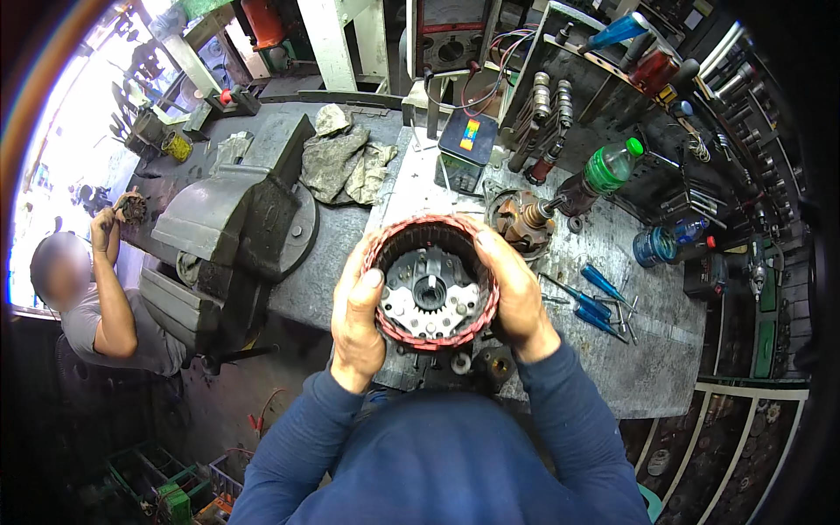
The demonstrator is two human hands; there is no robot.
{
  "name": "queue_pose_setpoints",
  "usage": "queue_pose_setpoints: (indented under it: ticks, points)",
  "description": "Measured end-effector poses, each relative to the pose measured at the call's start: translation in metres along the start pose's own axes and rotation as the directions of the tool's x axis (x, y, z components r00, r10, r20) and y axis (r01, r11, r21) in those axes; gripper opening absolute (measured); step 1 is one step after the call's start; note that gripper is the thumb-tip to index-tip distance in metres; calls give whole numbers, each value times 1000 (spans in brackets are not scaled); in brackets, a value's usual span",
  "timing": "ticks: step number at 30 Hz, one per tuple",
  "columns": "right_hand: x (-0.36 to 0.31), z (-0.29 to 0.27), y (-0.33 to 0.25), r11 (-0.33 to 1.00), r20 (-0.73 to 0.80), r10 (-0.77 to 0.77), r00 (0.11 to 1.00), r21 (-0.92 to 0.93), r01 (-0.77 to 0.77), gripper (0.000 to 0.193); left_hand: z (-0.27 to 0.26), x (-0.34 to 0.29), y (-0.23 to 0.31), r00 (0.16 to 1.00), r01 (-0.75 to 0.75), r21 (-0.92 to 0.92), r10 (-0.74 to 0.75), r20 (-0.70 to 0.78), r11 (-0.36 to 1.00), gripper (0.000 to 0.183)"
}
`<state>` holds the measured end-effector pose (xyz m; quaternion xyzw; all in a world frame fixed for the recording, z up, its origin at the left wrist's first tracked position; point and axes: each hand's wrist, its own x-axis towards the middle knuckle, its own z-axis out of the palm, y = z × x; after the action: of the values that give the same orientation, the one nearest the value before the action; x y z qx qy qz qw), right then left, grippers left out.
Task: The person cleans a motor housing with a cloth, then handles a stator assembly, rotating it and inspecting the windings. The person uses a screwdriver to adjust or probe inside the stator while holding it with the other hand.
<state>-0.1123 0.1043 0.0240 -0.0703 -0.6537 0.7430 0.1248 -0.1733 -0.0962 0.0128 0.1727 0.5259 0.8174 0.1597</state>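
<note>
Between my two hands is an alternator stator (420, 340), a ring of red-brown copper windings with a metal end housing (446, 317) inside it. My left hand (357, 328) grips its left side, thumb on the rim. Around the right side wraps my right hand (516, 289). The ring is held above the workbench's near edge, with its open side facing up. Just beyond it on the bench lies an alternator rotor (525, 219) with its shaft pointing right. Small round metal parts (499, 366) show below the ring, partly hidden.
Blue-handled screwdrivers (588, 302) lie at right on the metal bench (647, 350). Behind stand a black battery (464, 153) and a green-capped bottle (604, 171). A large vise (219, 214) and grey rags (341, 162) occupy the left. Another person (105, 311) works at far left.
</note>
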Motion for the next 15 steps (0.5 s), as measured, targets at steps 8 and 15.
queue_pose_setpoints:
  ticks: [8, 15]
  points:
    - [-23, 3, 12, 959, -78, 149, 986, 255, -124, 51, -1, 6, -12, 995, 39, -3, -39, 90, 999, 72]
    - [-43, 2, 15, 965, -186, 168, 968, 233, -122, 56, -11, 18, -17, 958, 206, 40, -210, 193, 978, 65]
